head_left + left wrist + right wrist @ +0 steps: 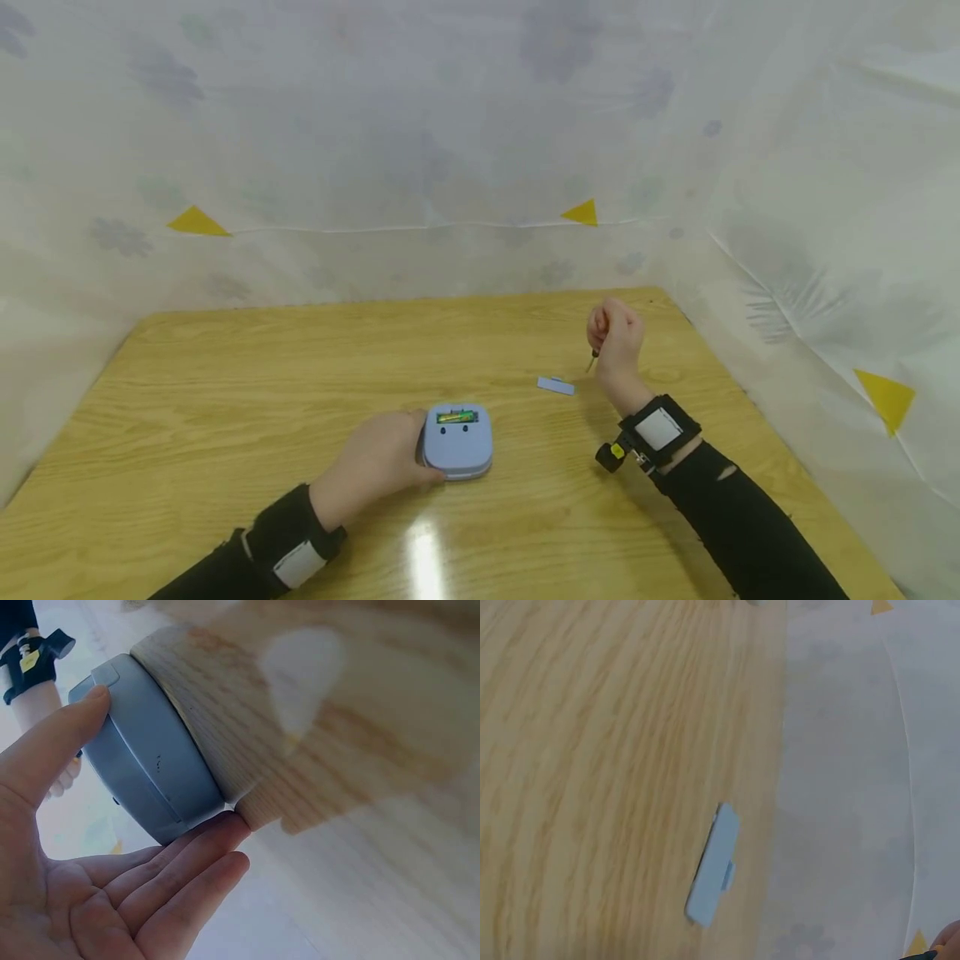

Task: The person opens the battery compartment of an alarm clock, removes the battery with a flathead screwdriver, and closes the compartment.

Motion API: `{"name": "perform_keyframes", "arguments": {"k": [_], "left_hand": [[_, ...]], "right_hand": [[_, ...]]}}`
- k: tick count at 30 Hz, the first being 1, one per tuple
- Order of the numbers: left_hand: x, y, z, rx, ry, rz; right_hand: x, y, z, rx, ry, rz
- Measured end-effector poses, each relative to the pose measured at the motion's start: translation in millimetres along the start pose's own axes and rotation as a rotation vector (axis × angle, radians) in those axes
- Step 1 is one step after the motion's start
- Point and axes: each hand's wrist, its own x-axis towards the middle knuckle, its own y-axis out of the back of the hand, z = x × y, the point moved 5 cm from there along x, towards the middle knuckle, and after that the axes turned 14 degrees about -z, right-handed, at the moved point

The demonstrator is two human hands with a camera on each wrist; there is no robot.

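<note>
A light-blue rounded square device [457, 452] lies on the table, its battery slot facing up with a green-and-gold battery [456, 417] inside. My left hand [378, 457] grips its left side; in the left wrist view the thumb [90, 712] presses one edge and the fingers [187, 862] support the opposite one. Off to the right, my right hand [618, 337] is raised above the table, curled around a small screwdriver [592, 362] with its thin shaft pointing down. Just left of that tip, a light-blue battery cover [556, 386] [714, 870] lies loose on the wood.
The wooden table [285, 367] is bordered at the back and sides by pale flowered sheeting [420, 125]. Yellow triangles [581, 213] mark the sheeting. Glare [424, 558] shows near the table's front.
</note>
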Motion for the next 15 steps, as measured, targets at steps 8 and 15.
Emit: {"name": "perform_keyframes", "arguments": {"k": [8, 15], "left_hand": [[0.0, 0.2, 1.9, -0.008, -0.013, 0.002], [0.3, -1.3, 2.2, -0.024, -0.028, 0.003]], "right_hand": [[-4.0, 24.8, 8.7, -0.047, -0.045, 0.066], [-6.3, 49.2, 9.9, -0.171, -0.067, 0.078]]}}
